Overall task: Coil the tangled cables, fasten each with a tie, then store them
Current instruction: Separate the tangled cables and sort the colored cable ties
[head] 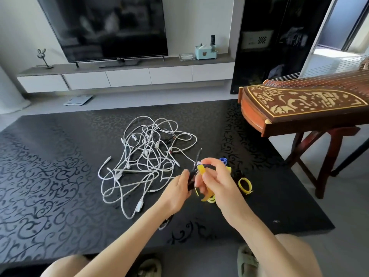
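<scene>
A tangle of white cables [145, 156] lies in the middle of the black patterned table [50, 166]. Just right of it, my left hand [175, 193] grips a bunched black cable [191, 179], whose thin end sticks up toward the tangle. My right hand [214, 179] pinches a yellow tie [203, 169] that wraps over the black cable. More yellow tie strap hangs below my right hand [208, 196]. A looped yellow tie [245, 185] lies on the table to the right, and a blue tie [223, 160] shows behind my fingers.
A wooden zither on a stand [303, 105] overhangs the table's far right corner. A TV [103, 29] and a low white cabinet [127, 76] stand beyond the table. My knees and sandalled feet are below the near edge.
</scene>
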